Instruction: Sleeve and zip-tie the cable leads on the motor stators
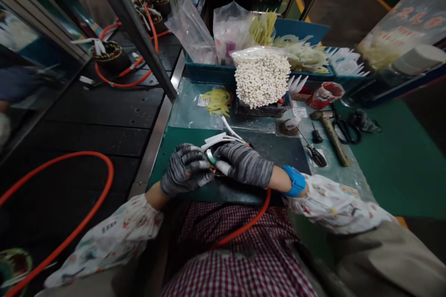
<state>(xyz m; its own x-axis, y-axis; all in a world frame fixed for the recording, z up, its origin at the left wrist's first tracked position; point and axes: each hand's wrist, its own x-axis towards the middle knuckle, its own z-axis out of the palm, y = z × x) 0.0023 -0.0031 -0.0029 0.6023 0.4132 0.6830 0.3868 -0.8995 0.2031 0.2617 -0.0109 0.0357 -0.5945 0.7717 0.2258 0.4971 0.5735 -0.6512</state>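
Left hand [186,169], head view: gloved in grey with white tips; fingers were bent and drawn together, clamped on the left edge of the round wound part.
Right hand [245,163]: gloved alike; fingers were curled over the part's right side, thumb pressed near its front edge, with little gap showing.
Round wound part [211,158]: lay between both sets of fingers, largely covered by them, above the dark mat [285,148]; whether it touched the mat could not be told.
White sleeves [216,138]: projected from the part's far side, beyond the fingers.
Orange cable [258,217]: ran below the right wrist, across the lap.
Surface [411,162]: green; hammer [334,141] and screwdriver [316,155] lay right of the mat.
Yellow sleeves [219,101]: lay beyond the hands.
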